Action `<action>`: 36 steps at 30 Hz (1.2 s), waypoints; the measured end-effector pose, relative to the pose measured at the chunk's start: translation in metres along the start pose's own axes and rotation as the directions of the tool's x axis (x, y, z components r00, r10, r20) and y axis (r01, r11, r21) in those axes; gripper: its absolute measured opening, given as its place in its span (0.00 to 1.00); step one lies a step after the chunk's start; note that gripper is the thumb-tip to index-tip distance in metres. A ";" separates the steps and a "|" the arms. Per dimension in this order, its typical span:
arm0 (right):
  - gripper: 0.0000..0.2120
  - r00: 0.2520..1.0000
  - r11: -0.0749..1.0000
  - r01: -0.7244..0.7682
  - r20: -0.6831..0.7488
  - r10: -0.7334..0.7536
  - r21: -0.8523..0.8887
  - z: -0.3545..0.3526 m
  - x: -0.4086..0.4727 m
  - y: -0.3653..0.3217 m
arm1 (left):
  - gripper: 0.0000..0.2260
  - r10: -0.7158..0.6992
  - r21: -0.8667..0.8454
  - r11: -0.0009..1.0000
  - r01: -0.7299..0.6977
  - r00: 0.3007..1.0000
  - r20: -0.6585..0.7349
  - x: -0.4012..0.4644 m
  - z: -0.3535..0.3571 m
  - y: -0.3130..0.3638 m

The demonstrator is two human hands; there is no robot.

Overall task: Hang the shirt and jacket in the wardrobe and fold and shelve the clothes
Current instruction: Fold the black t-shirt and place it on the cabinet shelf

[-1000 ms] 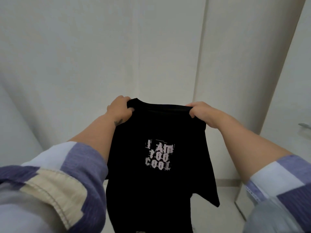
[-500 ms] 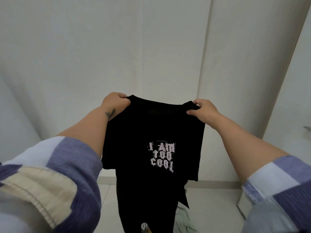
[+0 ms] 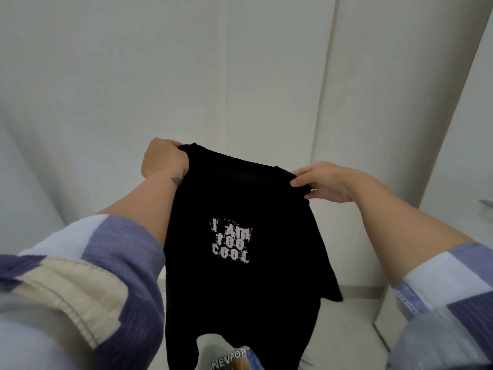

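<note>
- held up at centre frame: black cotton t-shirt with pale "i am too cool" print (image 3: 240, 263), hanging full length, unfolded.
- left hand (image 3: 164, 160) at 11 o'clock, fisted on one shoulder; right hand (image 3: 326, 181) at 2 o'clock, pinching the other.
- at 6 o'clock, below the hem: light garment printed "nevada" (image 3: 229, 360), apparently also waiting.
- judged early: folding not begun, no shelf or wardrobe interior in sight, only white panels (image 3: 266, 76).
</note>
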State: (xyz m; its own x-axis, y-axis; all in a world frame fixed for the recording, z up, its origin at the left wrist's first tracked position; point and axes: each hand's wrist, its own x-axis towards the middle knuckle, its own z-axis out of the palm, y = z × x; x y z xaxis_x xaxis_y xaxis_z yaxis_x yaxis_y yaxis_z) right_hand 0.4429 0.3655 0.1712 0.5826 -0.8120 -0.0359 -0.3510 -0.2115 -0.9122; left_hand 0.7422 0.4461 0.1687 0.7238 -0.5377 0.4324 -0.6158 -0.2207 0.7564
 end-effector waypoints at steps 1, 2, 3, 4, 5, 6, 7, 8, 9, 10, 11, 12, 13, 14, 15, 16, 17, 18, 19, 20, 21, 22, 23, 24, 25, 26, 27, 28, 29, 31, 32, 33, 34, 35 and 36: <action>0.12 0.999 0.998 -0.007 0.040 0.005 0.058 -0.001 0.000 0.003 | 0.16 -0.003 -0.008 1.000 0.003 1.000 0.007 0.001 -0.001 -0.003; 0.14 0.998 0.996 -0.014 0.061 0.008 0.093 -0.001 0.000 0.007 | 0.16 -0.007 0.001 1.000 0.007 1.000 0.012 0.001 -0.002 -0.005; 0.14 0.998 0.997 -0.018 0.058 0.013 0.082 0.001 0.001 0.011 | 0.16 -0.002 0.015 1.000 0.002 1.000 0.015 0.002 -0.003 -0.006; 0.14 0.999 0.999 -0.020 0.036 0.019 0.026 0.003 0.003 0.015 | 0.16 0.006 0.026 1.000 -0.007 1.000 0.023 0.001 -0.005 -0.006; 0.13 1.000 0.998 -0.025 0.013 0.026 -0.054 0.007 0.003 0.017 | 0.15 0.014 0.031 0.999 -0.015 0.999 0.030 -0.001 -0.005 -0.006; 0.13 0.999 0.990 -0.033 -0.011 0.032 -0.136 0.011 0.003 0.019 | 0.15 0.013 0.015 1.000 -0.014 0.999 0.039 -0.003 -0.006 -0.004; 0.13 0.999 0.975 -0.038 -0.041 0.029 -0.218 0.014 0.003 0.019 | 0.16 0.009 -0.018 1.000 -0.008 0.999 0.048 -0.003 -0.007 -0.004; 0.13 0.997 0.955 -0.031 -0.083 0.007 -0.295 0.017 0.004 0.019 | 0.16 0.000 -0.059 0.998 0.003 0.998 0.058 -0.002 -0.007 -0.003; 0.12 0.991 0.933 -0.013 -0.132 -0.037 -0.360 0.019 0.005 0.019 | 0.17 -0.007 -0.095 0.995 0.013 0.998 0.059 0.000 -0.007 -0.003; 0.10 0.979 0.919 0.007 -0.185 -0.087 -0.395 0.019 0.006 0.019 | 0.17 -0.013 -0.120 0.993 0.019 0.998 0.054 0.001 -0.008 -0.003; 0.08 0.964 0.914 0.023 -0.234 -0.128 -0.404 0.019 0.006 0.018 | 0.17 -0.014 -0.135 0.991 0.020 0.999 0.041 0.003 -0.008 -0.004; 0.07 0.950 0.914 0.037 -0.270 -0.158 -0.404 0.019 0.007 0.017 | 0.17 -0.012 -0.145 0.989 0.016 1.000 0.029 0.004 -0.008 -0.004; 0.06 0.939 0.910 0.040 -0.297 -0.176 -0.413 0.019 0.007 0.017 | 0.17 0.000 -0.144 0.990 0.004 1.000 0.023 0.006 -0.008 -0.005; 0.06 0.930 0.902 0.030 -0.320 -0.183 -0.431 0.020 0.008 0.018 | 0.17 0.008 -0.145 0.989 -0.004 1.000 0.024 0.005 -0.009 -0.004; 0.07 0.921 0.893 0.008 -0.345 -0.182 -0.449 0.021 0.010 0.018 | 0.17 0.021 -0.154 0.988 -0.017 0.999 0.029 0.003 -0.009 -0.002; 0.07 0.911 0.896 -0.010 -0.372 -0.175 -0.444 0.023 0.011 0.019 | 0.17 0.034 -0.167 0.986 -0.027 0.999 0.040 0.001 -0.009 0.001; 0.07 0.900 0.916 -0.017 -0.405 -0.161 -0.401 0.024 0.014 0.019 | 0.16 0.048 -0.178 0.983 -0.037 0.997 0.054 0.001 -0.007 0.003; 0.07 0.889 0.948 -0.015 -0.439 -0.133 -0.317 0.026 0.016 0.020 | 0.16 0.051 -0.188 0.982 -0.038 0.996 0.067 0.001 -0.007 0.004; 0.07 0.876 0.975 -0.006 -0.472 -0.102 -0.221 0.028 0.019 0.021 | 0.16 0.053 -0.189 0.981 -0.037 0.995 0.080 0.003 -0.005 0.004; 0.06 0.859 0.989 0.010 -0.505 -0.084 -0.147 0.029 0.021 0.021 | 0.16 0.057 -0.182 0.983 -0.039 0.994 0.092 0.005 -0.005 0.003; 0.06 0.841 0.994 0.028 -0.535 -0.082 -0.109 0.029 0.023 0.020 | 0.15 0.073 -0.156 0.986 -0.058 0.993 0.094 0.007 -0.003 0.000; 0.06 0.826 0.994 0.044 -0.556 -0.092 -0.099 0.028 0.025 0.020 | 0.12 0.089 -0.120 0.990 -0.078 0.993 0.084 0.006 -0.004 -0.001; 0.08 0.820 0.992 0.063 -0.562 -0.112 -0.105 0.026 0.027 0.020 | 0.09 0.108 -0.097 0.990 -0.102 0.992 0.060 0.005 -0.004 -0.002; 0.10 0.819 0.988 0.074 -0.557 -0.139 -0.138 0.024 0.029 0.019 | 0.10 0.127 -0.108 0.987 -0.123 0.991 0.035 0.003 -0.005 -0.001; 0.12 0.823 0.979 0.069 -0.543 -0.166 -0.193 0.021 0.029 0.019 | 0.13 0.156 -0.126 0.980 -0.151 0.987 0.028 0.003 -0.005 -0.002; 0.13 0.828 0.963 0.049 -0.529 -0.187 -0.263 0.019 0.028 0.018 | 0.15 0.163 -0.174 0.973 -0.152 0.985 0.052 0.002 -0.007 -0.001; 0.13 0.827 0.951 0.033 -0.527 -0.198 -0.307 0.017 0.028 0.016 | 0.15 0.149 -0.240 0.963 -0.121 0.984 0.102 0.002 -0.008 0.000; 0.11 0.819 0.954 0.025 -0.541 -0.190 -0.298 0.015 0.029 0.017 | 0.14 0.116 -0.340 0.939 -0.045 0.975 0.191 0.002 -0.008 0.002; 0.08 0.813 0.969 0.033 -0.558 -0.168 -0.244 0.012 0.031 0.017 | 0.11 0.072 -0.465 0.881 0.085 0.948 0.309 0.001 -0.009 0.004; 0.05 0.811 0.996 0.057 -0.578 -0.086 -0.069 0.011 0.035 0.019 | 0.08 0.011 -0.643 0.656 0.396 0.847 0.532 -0.004 -0.010 0.007; 0.04 0.805 0.998 0.058 -0.592 -0.047 -0.001 0.012 0.037 0.018 | 0.10 0.050 -0.675 0.559 0.482 0.793 0.607 -0.006 -0.008 0.007; 0.04 0.781 0.996 0.066 -0.624 -0.015 0.059 0.014 0.041 0.017 | 0.13 0.096 -0.678 0.521 0.518 0.754 0.650 -0.008 -0.007 0.009; 0.03 0.740 0.992 0.071 -0.673 0.014 0.100 0.016 0.044 0.015 | 0.17 0.141 -0.672 0.520 0.527 0.723 0.676 -0.010 -0.007 0.011; 0.04 0.693 0.987 0.083 -0.719 0.042 0.137 0.018 0.046 0.013 | 0.18 0.182 -0.664 0.535 0.523 0.696 0.695 -0.011 -0.005 0.014; 0.06 0.661 0.980 0.091 -0.747 0.073 0.177 0.020 0.047 0.010 | 0.18 0.204 -0.650 0.558 0.516 0.674 0.710 -0.011 -0.004 0.017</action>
State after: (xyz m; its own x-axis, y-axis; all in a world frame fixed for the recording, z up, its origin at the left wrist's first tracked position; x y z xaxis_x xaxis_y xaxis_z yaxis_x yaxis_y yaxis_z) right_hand 0.4811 0.3357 0.1522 -0.1879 -0.9586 0.2141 -0.1615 -0.1848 -0.9694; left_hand 0.7246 0.4514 0.1790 0.1411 -0.9852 0.0973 0.2321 0.1284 0.9642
